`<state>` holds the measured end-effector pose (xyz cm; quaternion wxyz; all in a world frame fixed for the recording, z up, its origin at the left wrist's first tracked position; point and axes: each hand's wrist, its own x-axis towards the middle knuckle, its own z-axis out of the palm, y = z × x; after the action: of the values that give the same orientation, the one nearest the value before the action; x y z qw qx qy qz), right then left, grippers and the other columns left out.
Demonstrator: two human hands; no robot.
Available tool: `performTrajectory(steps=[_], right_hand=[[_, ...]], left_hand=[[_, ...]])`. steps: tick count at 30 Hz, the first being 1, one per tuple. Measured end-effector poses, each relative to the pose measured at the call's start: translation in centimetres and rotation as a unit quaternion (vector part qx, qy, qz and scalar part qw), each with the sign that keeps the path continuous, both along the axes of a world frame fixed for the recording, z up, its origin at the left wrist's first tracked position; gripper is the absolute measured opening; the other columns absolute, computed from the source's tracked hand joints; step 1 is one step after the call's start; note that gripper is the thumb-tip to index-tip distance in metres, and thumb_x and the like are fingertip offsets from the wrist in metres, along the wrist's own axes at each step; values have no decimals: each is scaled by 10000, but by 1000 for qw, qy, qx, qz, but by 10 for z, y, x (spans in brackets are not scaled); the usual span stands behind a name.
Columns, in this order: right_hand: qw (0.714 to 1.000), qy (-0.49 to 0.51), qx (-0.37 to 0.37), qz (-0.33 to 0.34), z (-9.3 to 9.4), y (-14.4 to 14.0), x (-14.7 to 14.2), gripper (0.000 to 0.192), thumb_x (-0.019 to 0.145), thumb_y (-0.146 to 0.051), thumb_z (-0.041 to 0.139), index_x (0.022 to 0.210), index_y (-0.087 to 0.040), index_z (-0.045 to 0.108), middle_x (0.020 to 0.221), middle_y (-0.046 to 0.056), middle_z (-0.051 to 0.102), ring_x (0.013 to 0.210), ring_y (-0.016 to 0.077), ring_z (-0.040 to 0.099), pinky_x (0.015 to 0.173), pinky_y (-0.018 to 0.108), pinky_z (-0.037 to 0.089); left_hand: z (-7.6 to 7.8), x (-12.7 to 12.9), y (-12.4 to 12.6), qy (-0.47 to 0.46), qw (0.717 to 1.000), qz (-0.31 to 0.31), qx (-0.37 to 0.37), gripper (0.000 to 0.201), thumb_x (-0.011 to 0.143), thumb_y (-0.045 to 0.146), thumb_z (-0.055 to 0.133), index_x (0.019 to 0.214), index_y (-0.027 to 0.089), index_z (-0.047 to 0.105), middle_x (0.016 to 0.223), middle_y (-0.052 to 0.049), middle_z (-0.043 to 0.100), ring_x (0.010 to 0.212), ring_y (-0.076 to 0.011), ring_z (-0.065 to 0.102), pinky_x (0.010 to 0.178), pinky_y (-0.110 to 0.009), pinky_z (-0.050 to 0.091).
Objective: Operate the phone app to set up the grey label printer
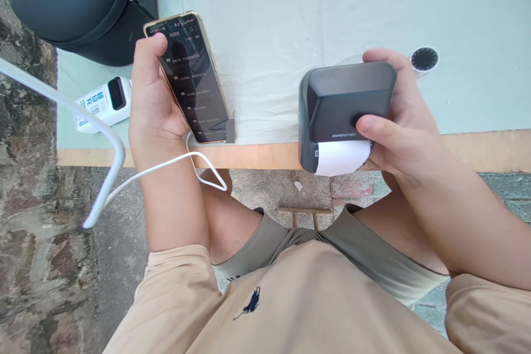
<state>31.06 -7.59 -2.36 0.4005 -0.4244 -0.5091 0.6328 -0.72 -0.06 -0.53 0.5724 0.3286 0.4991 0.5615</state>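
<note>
My left hand (155, 94) is closed around a smartphone (193, 77) with a gold-edged case, its thumb resting by the upper left of the screen. Lines of small text show on the dark screen. From the phone's lower end a white cable (166, 161) loops down over my left wrist. My right hand (398, 110) grips a dark grey label printer (348, 99) marked NIIMBOT, thumb on its front face and fingers behind it. White paper (344, 156) curls out of the printer's lower slot. Both items are held over the table's near edge, apart from each other.
A black zippered bag (74, 5) stands at the table's back left. Below it lies a white box (103, 102) with blue lettering. A small white cylinder with a dark face (425, 59) sits right of the printer. Pale cloth (265, 22) covers the table; a stone wall (41, 243) is at left.
</note>
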Motion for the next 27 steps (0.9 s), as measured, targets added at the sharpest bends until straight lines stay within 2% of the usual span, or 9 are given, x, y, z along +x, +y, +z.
performTrajectory(steps=[5,9,14,18,21,24,27], right_hand=[[1000,14,-7,-3,1,0,-1,796,826,-636,880,1446,-484,406,1329,-29,607,1016,92,729,839,280,714],[1000,17,0,-3,0,0,-1,764,832,-626,875,1436,-498,425,1286,-22,596,1032,110,721,773,273,706],[1000,12,10,-4,-1,0,-1,766,824,-639,884,1436,-503,442,1286,-25,598,1017,96,724,777,243,698],[1000,21,12,1,0,0,-1,740,842,-617,878,1429,-498,443,1258,-40,596,1045,91,716,808,248,688],[1000,19,9,5,1,0,-1,752,860,-614,859,1452,-485,413,1287,-39,594,1049,100,709,844,304,692],[1000,9,2,2,2,-1,-1,771,868,-624,844,1471,-464,391,1311,-27,594,1030,109,712,826,329,699],[1000,23,-10,-5,3,-1,-2,788,844,-608,876,1453,-454,400,1263,-36,604,987,86,708,801,293,704]], left_hand=[[-1,-2,1,20,1000,-9,6,298,974,486,600,952,211,713,1136,-69,795,1397,-338,679,1170,-456,643],[1,-1,0,15,1000,-8,5,304,950,513,620,915,221,695,1156,-79,787,1437,-349,649,1179,-457,635],[7,-1,-1,0,999,-33,-15,320,955,485,566,977,212,731,1140,-115,774,1451,-361,633,1223,-447,601],[5,0,2,-27,1000,-14,-6,185,858,316,540,914,213,684,1139,-100,779,1452,-377,644,1192,-546,623],[3,0,2,-18,1000,-10,-19,183,878,228,521,963,197,680,1122,-93,791,1447,-354,660,1179,-572,632],[6,2,-1,-23,999,-18,-12,237,943,324,558,1037,191,730,1059,-106,796,1441,-356,660,1229,-520,603],[11,4,-4,-11,999,-46,-13,322,972,416,542,1041,192,762,1011,-121,784,1453,-364,640,1276,-446,559]])
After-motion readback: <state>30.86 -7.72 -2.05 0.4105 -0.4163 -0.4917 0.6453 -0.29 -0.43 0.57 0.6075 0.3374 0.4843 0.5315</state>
